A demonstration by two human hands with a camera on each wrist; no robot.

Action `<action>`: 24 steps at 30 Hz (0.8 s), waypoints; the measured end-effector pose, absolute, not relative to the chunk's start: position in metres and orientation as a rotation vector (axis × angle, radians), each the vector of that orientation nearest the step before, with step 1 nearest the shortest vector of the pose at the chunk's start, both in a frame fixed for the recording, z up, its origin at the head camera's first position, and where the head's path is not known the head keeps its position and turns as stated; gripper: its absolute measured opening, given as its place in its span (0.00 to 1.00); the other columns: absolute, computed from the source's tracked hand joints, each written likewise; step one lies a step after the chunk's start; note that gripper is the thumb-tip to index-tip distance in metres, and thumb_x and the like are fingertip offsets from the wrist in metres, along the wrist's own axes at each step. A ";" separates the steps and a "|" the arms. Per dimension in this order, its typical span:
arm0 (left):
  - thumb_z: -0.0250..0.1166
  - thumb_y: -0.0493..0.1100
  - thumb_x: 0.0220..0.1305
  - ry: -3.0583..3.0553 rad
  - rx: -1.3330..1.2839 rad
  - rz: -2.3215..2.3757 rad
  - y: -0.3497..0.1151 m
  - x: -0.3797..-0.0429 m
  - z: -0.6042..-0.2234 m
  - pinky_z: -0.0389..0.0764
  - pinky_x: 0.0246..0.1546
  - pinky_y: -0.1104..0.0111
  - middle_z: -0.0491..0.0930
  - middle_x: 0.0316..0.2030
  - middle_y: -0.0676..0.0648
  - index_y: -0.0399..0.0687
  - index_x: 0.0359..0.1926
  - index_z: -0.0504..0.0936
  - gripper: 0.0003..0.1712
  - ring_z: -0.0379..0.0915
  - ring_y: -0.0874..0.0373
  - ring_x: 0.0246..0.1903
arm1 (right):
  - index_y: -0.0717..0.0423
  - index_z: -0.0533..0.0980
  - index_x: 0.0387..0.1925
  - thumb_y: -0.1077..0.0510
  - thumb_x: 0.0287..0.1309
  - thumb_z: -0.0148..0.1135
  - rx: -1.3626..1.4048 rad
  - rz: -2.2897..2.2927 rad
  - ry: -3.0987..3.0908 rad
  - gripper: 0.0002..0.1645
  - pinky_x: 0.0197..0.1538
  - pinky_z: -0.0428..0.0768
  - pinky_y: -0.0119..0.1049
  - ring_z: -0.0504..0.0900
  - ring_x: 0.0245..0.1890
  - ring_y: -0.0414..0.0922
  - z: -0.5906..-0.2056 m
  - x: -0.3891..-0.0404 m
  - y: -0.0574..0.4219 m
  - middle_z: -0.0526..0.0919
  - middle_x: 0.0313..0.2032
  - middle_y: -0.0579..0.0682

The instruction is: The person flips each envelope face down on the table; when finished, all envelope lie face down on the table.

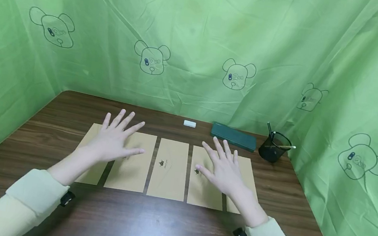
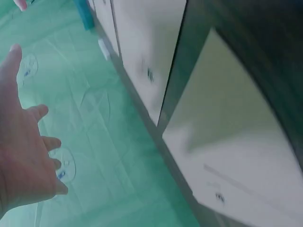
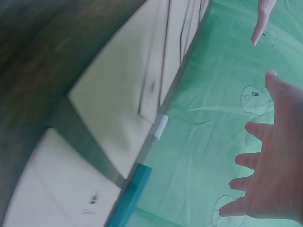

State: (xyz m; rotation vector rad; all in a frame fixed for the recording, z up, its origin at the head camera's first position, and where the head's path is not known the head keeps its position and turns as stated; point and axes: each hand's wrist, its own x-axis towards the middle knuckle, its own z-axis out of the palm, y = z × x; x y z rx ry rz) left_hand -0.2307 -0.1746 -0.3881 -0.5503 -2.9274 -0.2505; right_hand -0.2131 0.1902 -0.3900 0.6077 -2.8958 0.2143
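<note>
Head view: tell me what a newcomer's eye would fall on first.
Probably the left hand and right hand, fingers spread above the row of five tan paper rectangles on the brown table. Next, the bright green curtain with bear-like outlines, behind and beside the table. Then the black pen cup at the far right corner.

Five flat tan envelopes (image 1: 167, 176) lie in a row on the table (image 1: 154, 227), slightly apart, the middle one crown-printed
</note>
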 end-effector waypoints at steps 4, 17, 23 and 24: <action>0.48 0.79 0.53 -2.911 -0.562 -0.229 -0.189 -0.233 -0.378 0.22 0.65 0.42 0.37 0.74 0.44 0.64 0.74 0.48 0.52 0.19 0.47 0.72 | 0.28 0.48 0.72 0.23 0.57 0.41 0.632 0.211 -2.892 0.44 0.66 0.42 0.67 0.35 0.74 0.54 -0.379 -0.215 0.182 0.38 0.75 0.44; 0.55 0.73 0.56 -2.921 -0.619 -0.326 -0.245 -0.247 -0.358 0.19 0.67 0.50 0.36 0.74 0.46 0.63 0.74 0.45 0.52 0.17 0.50 0.72 | 0.33 0.46 0.73 0.28 0.61 0.43 0.838 0.218 -2.863 0.43 0.69 0.42 0.62 0.35 0.74 0.51 -0.349 -0.213 0.130 0.38 0.74 0.44; 0.62 0.68 0.54 -2.881 -0.686 -0.411 -0.271 -0.262 -0.364 0.24 0.68 0.50 0.40 0.74 0.45 0.58 0.74 0.47 0.54 0.21 0.48 0.73 | 0.37 0.45 0.74 0.26 0.59 0.43 0.976 0.224 -2.828 0.47 0.70 0.43 0.58 0.35 0.74 0.49 -0.345 -0.208 0.099 0.37 0.74 0.45; 0.64 0.67 0.53 -2.872 -0.695 -0.425 -0.275 -0.265 -0.366 0.25 0.69 0.50 0.41 0.74 0.45 0.57 0.74 0.47 0.55 0.23 0.48 0.73 | 0.38 0.44 0.74 0.26 0.59 0.43 1.003 0.222 -2.819 0.48 0.70 0.43 0.57 0.36 0.74 0.50 -0.345 -0.208 0.094 0.37 0.74 0.45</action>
